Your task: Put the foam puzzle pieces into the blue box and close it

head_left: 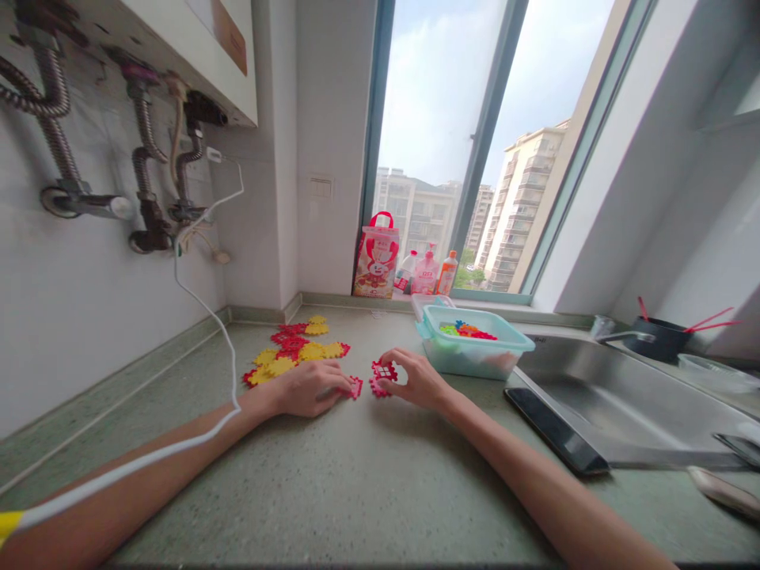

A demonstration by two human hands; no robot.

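Note:
My left hand [309, 388] lies on the green counter [356, 475], its fingertips pinching a pink interlocking plastic piece [355, 386]. My right hand [417, 378] is beside it, fingers curled on another pink piece [381, 374]. The two pieces sit close together, a small gap between them. Behind my left hand lies a flat cluster of joined yellow and red pieces [295, 348]. A pale teal plastic box [475, 344] holding several coloured pieces stands just right of my right hand, with its lid leaning behind it.
A steel sink [623, 388] is at the right, with a dark phone [555, 431] on its near edge. A white cable [202, 301] hangs over my left arm. Bottles and a red-and-white bag [376, 257] stand on the window sill. Pipes run along the left wall.

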